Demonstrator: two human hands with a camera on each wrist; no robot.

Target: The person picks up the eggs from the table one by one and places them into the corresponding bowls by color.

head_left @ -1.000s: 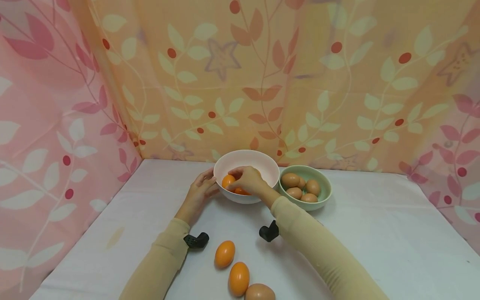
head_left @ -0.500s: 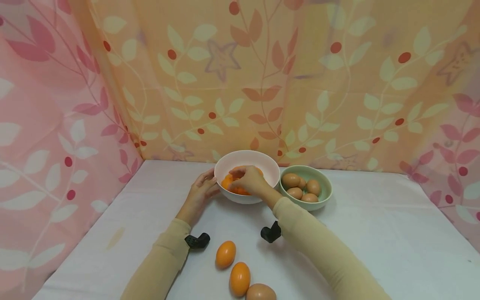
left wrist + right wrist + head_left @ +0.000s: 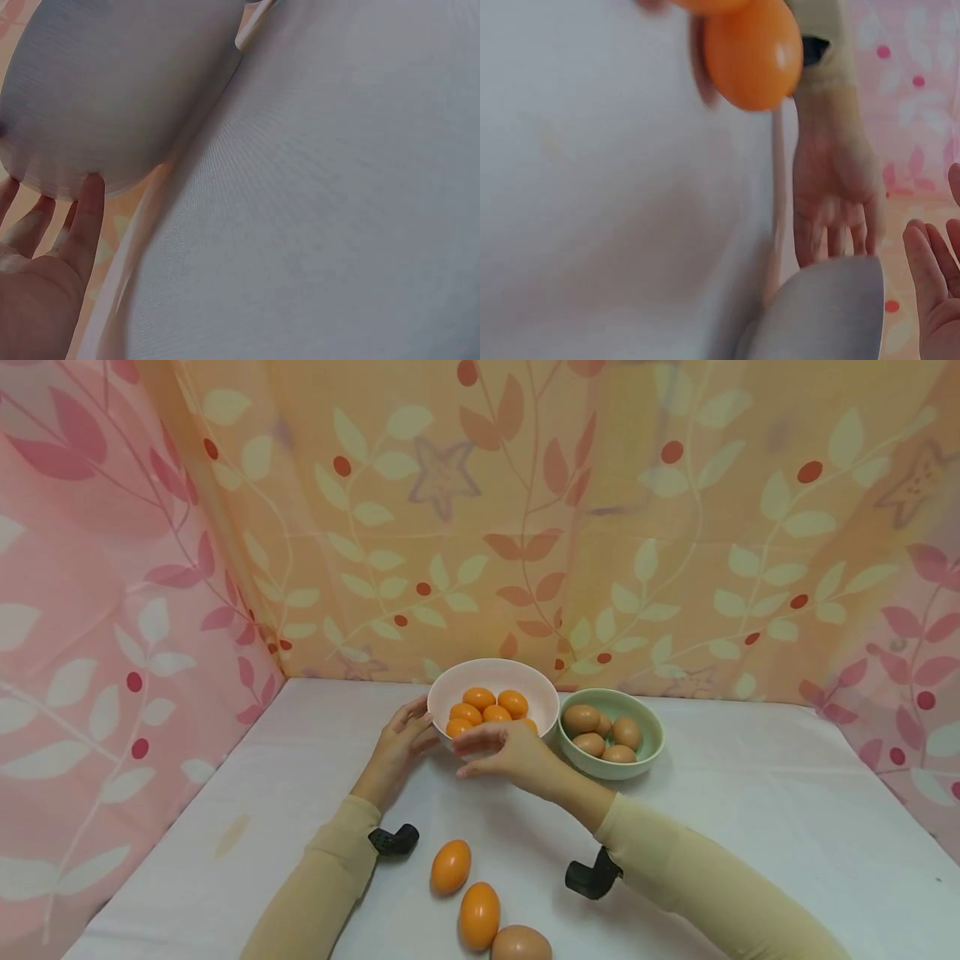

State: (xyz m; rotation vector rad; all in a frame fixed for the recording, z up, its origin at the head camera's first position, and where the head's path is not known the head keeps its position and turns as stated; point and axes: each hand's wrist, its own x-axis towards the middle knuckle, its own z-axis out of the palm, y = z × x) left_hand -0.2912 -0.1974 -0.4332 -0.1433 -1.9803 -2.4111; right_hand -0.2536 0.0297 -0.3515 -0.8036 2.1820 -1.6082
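Observation:
A pale pink bowl [image 3: 495, 672] holds several orange eggs [image 3: 497, 714]. Against its left side rest the fingertips of my left hand [image 3: 397, 747], the fingers extended; in the left wrist view they touch the bowl's outer wall [image 3: 127, 82]. In front of the bowl's near rim is my right hand [image 3: 521, 756], thumb and fingers spread apart with nothing between them. It hides part of the near rim and the nearest eggs. Closer to me on the table lie two orange eggs, one farther off [image 3: 451, 867] and one nearer [image 3: 479, 917], beside a brown egg [image 3: 522, 943].
A light green bowl [image 3: 651, 758] with several brown eggs [image 3: 626, 735] stands just right of the pink bowl. White cloth covers the table [image 3: 750, 827]. Patterned curtains [image 3: 442, 568] hang behind and at both sides.
My right hand has come out of the pink bowl toward me and its fingers have spread, leaving the orange eggs inside. My left hand has stayed at the bowl's side.

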